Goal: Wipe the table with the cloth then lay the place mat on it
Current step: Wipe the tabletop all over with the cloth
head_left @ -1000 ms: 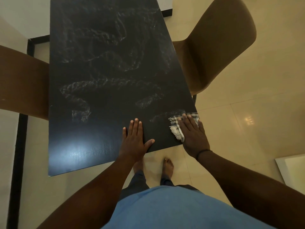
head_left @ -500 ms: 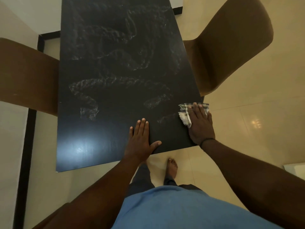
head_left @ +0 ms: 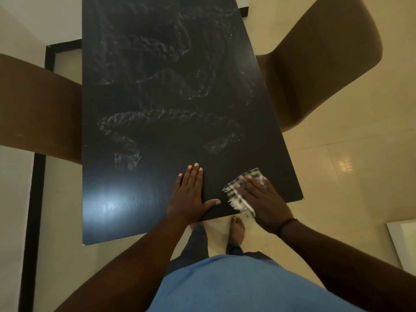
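A black rectangular table [head_left: 157, 86] fills the middle of the view, streaked with pale wipe marks. My right hand [head_left: 263, 199] lies flat on a checked grey-and-white cloth [head_left: 235, 194] near the table's near right corner and presses it onto the top; the hand is blurred with motion. Flat on the table, just left of the cloth, rests my left hand [head_left: 191, 192] with straight fingers and the thumb spread. No place mat shows in the view.
A brown chair [head_left: 315, 64] stands at the table's right side and another brown chair [head_left: 38, 109] at its left. A white object [head_left: 403, 239] lies on the tiled floor at the lower right. My bare feet stand below the table's near edge.
My right hand has slid the cloth from the table's right edge back toward me and leftward, close to the near edge. My left hand stays flat in place.
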